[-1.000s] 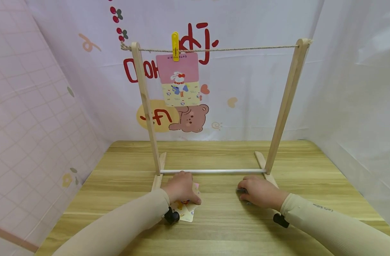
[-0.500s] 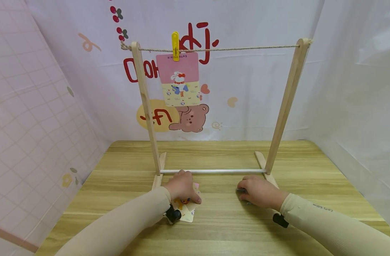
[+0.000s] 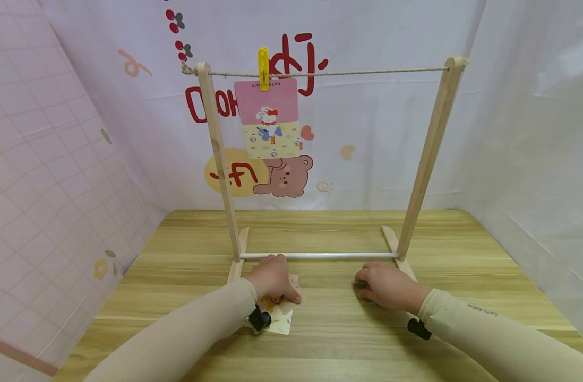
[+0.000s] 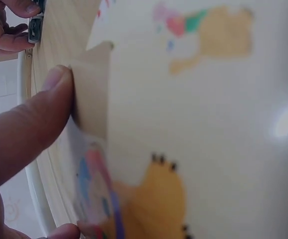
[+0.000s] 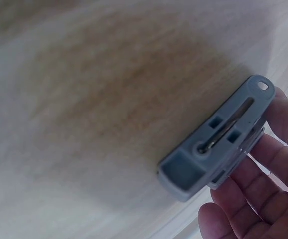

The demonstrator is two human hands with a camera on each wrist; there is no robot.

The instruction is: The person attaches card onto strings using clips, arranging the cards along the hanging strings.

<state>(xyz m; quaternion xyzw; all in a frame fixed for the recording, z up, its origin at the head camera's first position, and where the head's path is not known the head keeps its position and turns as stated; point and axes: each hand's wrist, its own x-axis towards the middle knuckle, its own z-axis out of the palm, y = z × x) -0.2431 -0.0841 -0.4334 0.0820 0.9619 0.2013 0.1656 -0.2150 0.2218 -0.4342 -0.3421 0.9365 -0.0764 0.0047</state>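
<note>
My left hand (image 3: 272,278) pinches an edge of a printed card (image 4: 204,109) between thumb and fingers, low over the table. Orange animal drawings show on that card. Another card (image 3: 283,322) lies partly under it, and the hand and wrist camera hide much of the stack. Out to the right, my right hand (image 3: 386,286) holds a grey clothespin (image 5: 218,134) by its side, thumb on one leg and fingers on the other. In the head view only small bits of the clothespin stick out past the fingers.
A wooden frame (image 3: 427,159) with a rope (image 3: 358,73) strung across stands behind the hands. A yellow clothespin (image 3: 263,69) holds a pink and yellow card (image 3: 268,119) on the rope's left part. A white rod (image 3: 320,255) joins the posts just beyond the left fingertips.
The lower card's near corner has slid slightly toward me, and my left wrist has shifted a little to the right. My right hand stays in place with the grey clothespin.
</note>
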